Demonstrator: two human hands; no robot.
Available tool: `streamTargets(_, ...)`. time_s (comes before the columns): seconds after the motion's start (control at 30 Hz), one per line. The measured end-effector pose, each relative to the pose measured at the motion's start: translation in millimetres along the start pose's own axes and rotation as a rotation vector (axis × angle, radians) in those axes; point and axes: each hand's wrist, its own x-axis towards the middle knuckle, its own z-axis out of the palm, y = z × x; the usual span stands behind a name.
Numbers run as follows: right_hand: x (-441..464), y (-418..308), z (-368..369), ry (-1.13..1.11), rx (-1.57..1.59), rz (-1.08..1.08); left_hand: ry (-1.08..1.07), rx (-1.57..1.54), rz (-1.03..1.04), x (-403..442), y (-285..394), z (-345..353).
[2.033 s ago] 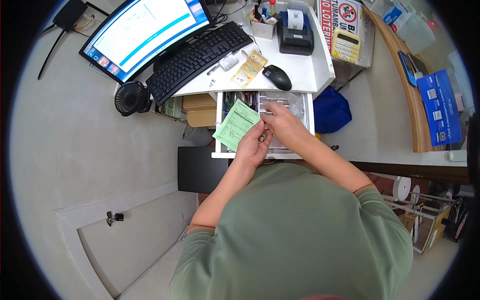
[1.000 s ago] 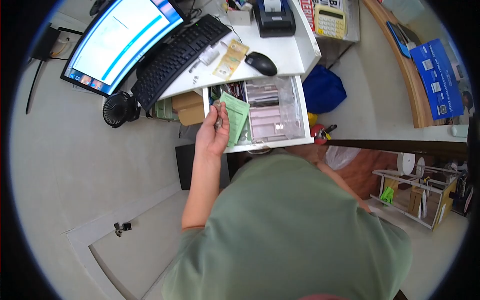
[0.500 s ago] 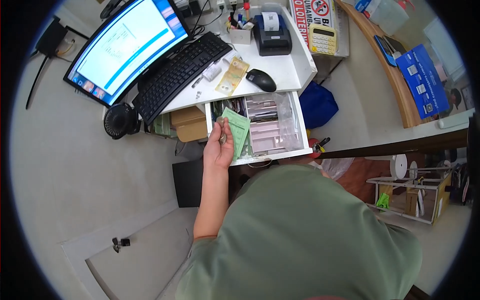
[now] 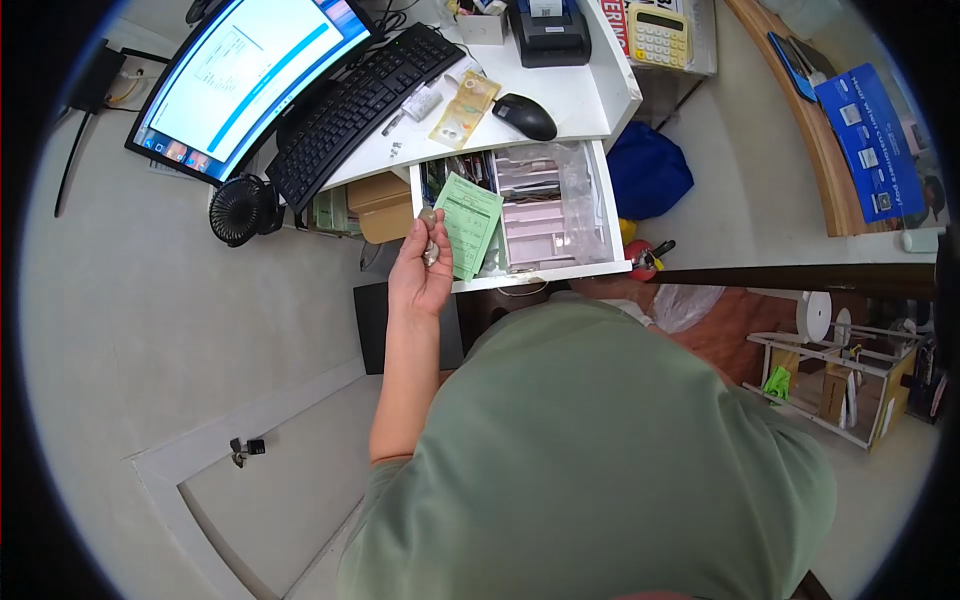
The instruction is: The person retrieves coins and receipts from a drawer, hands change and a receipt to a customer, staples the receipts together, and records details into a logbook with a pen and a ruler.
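Note:
My left hand [image 4: 423,272] is palm up at the left edge of the open drawer [image 4: 570,272], its fingers curled around several coins [image 4: 431,252]. Green printed slips [image 4: 468,226] lie against its fingertips, over the left part of the drawer. To their right is a light divided tray [image 4: 535,248], with a clear plastic bag [image 4: 580,205] along its side. My right hand is out of sight, hidden by the body. On the desk behind the drawer is a yellow banknote [image 4: 465,110] beside a black mouse [image 4: 525,117].
A monitor [image 4: 250,75], a keyboard [image 4: 365,115] and a small fan [image 4: 240,210] stand at the left. A receipt printer [image 4: 549,38] and a yellow calculator [image 4: 658,38] are at the back. Right of the drawer are a blue bag [image 4: 648,172] and a red extinguisher [image 4: 638,258].
My right hand was at the slips two seconds ago and has since gone out of view. My left hand has moved to the drawer's left edge, still with the coins.

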Motion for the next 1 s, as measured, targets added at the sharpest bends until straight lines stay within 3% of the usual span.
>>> streamTargets(0.7,3.2,19.4,11.0,-0.020,-0.101,0.048,-0.021,0.049,-0.040,-5.0,-3.3,1.3)
streamTargets(1.0,-7.5,28.0,59.3,0.024,0.019,0.085,-0.037,0.198,-0.222,32.3,-18.1,15.5)
